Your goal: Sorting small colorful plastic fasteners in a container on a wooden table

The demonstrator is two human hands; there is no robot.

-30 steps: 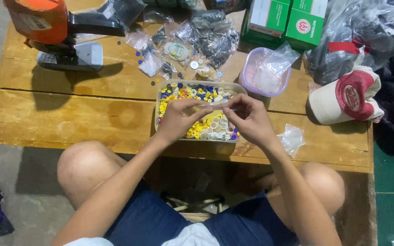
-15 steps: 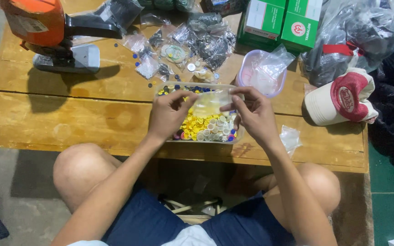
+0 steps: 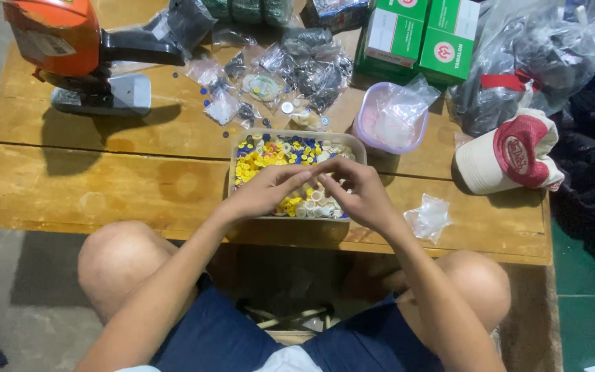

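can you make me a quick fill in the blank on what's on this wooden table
1. Both hands, left hand and right hand, meet over a clear tray of small ___.
2. The cap at the table's right end is red and ___.
3. The two boxes at the far edge are ___.

Missing words: buttons; cream; green

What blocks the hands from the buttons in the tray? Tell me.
Nothing visible does. The clear plastic tray is open-topped with no lid or bag over it, and both the left hand and the right hand are directly above the yellow, white and blue buttons, fingers meeting over the pile.
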